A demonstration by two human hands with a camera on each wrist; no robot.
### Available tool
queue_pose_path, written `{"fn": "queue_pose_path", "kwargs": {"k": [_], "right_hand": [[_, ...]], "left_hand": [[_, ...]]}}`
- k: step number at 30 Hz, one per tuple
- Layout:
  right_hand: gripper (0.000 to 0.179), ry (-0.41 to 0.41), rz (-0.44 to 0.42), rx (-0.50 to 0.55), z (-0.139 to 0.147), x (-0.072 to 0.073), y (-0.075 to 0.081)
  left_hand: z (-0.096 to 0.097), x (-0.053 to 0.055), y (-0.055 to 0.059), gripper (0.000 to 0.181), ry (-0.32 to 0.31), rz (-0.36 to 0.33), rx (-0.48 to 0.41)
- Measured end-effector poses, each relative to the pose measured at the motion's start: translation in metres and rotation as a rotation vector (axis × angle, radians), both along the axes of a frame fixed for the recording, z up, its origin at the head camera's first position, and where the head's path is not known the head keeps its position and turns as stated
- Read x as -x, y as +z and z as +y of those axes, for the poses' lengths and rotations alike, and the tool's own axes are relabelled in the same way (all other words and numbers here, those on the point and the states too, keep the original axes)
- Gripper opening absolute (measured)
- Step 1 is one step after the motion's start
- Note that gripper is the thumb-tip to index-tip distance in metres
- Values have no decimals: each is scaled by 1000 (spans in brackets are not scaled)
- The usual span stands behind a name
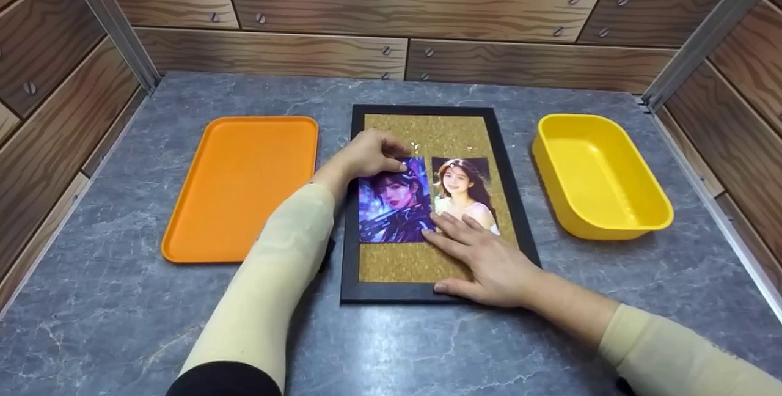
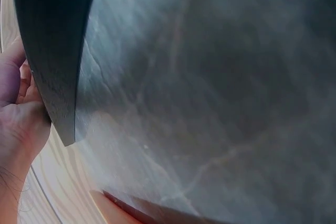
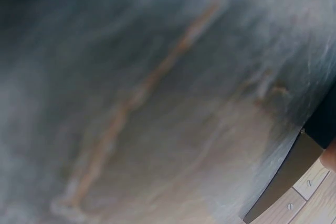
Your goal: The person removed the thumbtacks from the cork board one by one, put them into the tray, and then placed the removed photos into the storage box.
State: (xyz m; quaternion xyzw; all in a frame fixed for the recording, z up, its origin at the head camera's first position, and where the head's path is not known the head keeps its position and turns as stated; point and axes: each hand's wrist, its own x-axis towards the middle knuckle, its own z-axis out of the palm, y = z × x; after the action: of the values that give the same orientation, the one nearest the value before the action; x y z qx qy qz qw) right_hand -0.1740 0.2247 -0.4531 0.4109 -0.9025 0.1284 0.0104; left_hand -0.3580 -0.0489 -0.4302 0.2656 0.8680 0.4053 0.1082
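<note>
Your left hand (image 1: 371, 153) bends at the top of the purple portrait print (image 1: 391, 216); whether it pinches anything, I cannot tell. Your right hand (image 1: 492, 264) spreads, fingers extended, over the lower part of the neighbouring portrait photo (image 1: 461, 185). Both pictures lie on the black-framed corkboard (image 1: 415, 266), between the orange tray (image 1: 244, 188) and yellow tub (image 1: 592, 182).

Head view looks down; close wrist views share the tabletop (image 2: 210, 103)
</note>
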Motion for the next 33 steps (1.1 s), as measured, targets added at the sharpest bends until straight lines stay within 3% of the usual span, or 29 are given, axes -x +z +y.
{"fn": "queue_pose_path", "kwargs": {"k": [18, 33], "right_hand": [[86, -17, -17, -18, 0, -1, -1], [85, 7, 26, -11, 0, 0, -3]], "left_hand": [[-1, -1, 0, 25, 27, 23, 34], [0, -1, 1, 22, 45, 16, 63]]}}
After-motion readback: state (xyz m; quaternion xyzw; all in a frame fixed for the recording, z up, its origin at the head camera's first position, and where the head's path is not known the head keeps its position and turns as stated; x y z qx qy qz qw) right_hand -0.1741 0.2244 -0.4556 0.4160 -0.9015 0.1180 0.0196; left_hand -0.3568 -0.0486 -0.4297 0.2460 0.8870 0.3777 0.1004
